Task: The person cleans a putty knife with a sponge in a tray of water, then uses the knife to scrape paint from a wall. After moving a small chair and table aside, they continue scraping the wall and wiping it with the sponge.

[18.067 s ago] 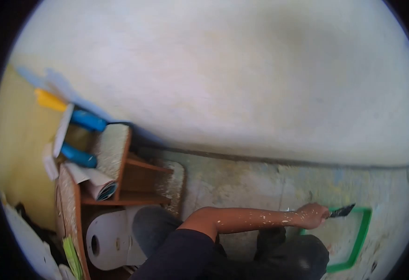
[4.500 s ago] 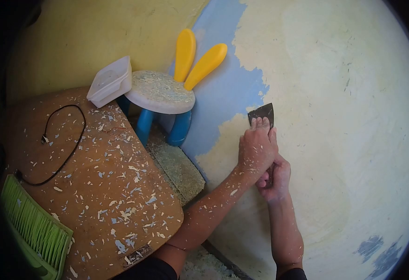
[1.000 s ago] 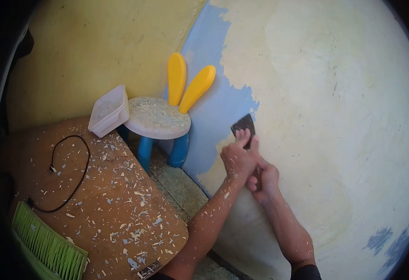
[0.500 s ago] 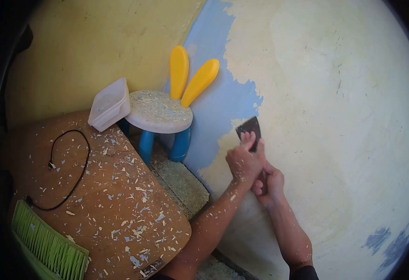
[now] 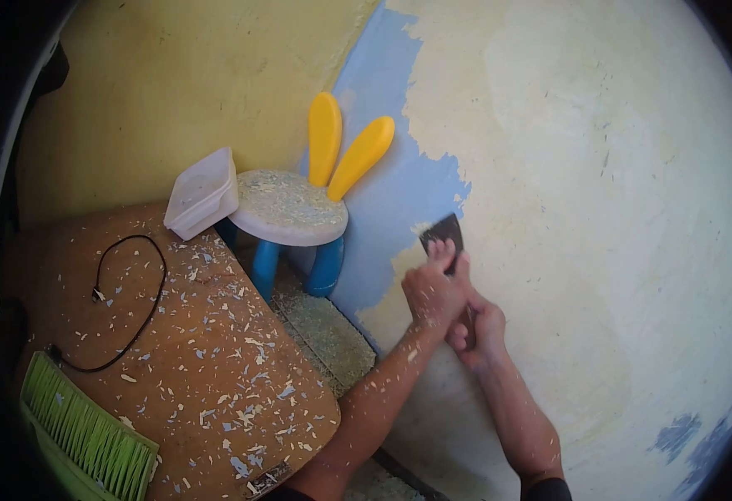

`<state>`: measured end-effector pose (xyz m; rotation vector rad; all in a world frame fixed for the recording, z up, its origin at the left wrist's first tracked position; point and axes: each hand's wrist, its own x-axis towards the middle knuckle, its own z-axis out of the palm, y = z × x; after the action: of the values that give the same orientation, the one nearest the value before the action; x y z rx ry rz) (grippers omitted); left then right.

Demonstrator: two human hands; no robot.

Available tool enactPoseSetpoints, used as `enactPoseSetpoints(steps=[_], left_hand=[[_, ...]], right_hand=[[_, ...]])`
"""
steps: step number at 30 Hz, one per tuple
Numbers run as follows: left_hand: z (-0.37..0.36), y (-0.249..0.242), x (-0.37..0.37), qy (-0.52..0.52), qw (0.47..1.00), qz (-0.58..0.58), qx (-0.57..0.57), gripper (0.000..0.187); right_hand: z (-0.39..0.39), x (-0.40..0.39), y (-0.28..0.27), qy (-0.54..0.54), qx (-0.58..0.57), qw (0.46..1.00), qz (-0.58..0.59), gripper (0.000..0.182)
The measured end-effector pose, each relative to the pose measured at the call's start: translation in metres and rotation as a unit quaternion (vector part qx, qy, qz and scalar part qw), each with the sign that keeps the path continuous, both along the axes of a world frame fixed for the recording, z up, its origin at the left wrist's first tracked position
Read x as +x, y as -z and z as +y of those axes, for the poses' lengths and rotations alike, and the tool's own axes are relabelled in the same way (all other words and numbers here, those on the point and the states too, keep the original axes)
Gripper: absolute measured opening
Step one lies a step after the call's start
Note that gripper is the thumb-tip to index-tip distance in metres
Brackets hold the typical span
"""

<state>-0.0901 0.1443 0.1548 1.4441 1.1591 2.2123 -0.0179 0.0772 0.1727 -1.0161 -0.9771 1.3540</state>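
Paint scraper (image 5: 444,230) in both hands, we have its blade against the wall (image 5: 566,217), where the blue patch (image 5: 399,200) meets the cream paint. Our left hand's fingers (image 5: 442,249) press flat over the blade; our right hand (image 5: 484,327) is wrapped around the handle, below the left hand (image 5: 431,292). We judge the step in hand to be scraping along that ragged border. Another stroke would call for a low blade angle and even pressure; we cannot tell whether the edge bites just now.

Well to the left stands a round stool (image 5: 291,235) with yellow ears (image 5: 324,140), its seat covered in flakes. Just beside it, a white plastic tub (image 5: 203,196) tilts at the corner of the worktop (image 5: 65,292), which carries more paint flakes (image 5: 238,465), a black cable (image 5: 164,284) and a green brush (image 5: 90,430).
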Motion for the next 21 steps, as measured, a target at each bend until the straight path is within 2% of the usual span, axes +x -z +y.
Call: enactPoseSetpoints(steps=[2,4,8,11,13,14,16,17,21], left_hand=[[0.004,-0.006,-0.017,0.088,0.988,-0.084,-0.096,0.037],[0.002,-0.002,-0.016,0.078,0.99,-0.088,-0.083,0.037],[-0.007,0.013,0.009,0.07,0.995,-0.026,-0.062,0.039],[-0.002,0.009,0.003,0.071,0.996,-0.037,-0.037,0.039],[0.005,0.003,-0.009,0.117,0.984,-0.116,-0.067,0.039],[0.007,0.007,-0.009,0.119,0.983,-0.117,-0.074,0.039],[0.008,0.006,-0.012,0.056,0.995,-0.067,-0.049,0.038],[0.0,0.006,-0.01,0.123,0.985,-0.102,-0.069,0.038],[-0.002,0.01,0.003,0.081,0.996,-0.032,-0.033,0.04]], right_hand=[[0.02,-0.01,0.0,-0.03,-0.002,1.0,0.008,0.024],[0.015,-0.012,0.005,-0.008,0.007,1.0,-0.02,0.024],[-0.004,0.007,0.017,0.019,0.004,1.0,-0.006,0.027],[0.002,0.0,0.01,0.024,0.016,0.999,-0.019,0.029],[0.01,-0.009,0.008,0.024,0.011,0.999,-0.024,0.029],[0.015,-0.014,0.009,0.024,0.016,0.999,-0.022,0.03],[0.014,-0.011,0.012,0.027,0.022,0.999,-0.025,0.03],[0.007,-0.005,0.016,0.029,0.014,0.999,-0.016,0.03],[-0.006,-0.003,0.008,0.035,0.008,0.999,0.0,0.03]])
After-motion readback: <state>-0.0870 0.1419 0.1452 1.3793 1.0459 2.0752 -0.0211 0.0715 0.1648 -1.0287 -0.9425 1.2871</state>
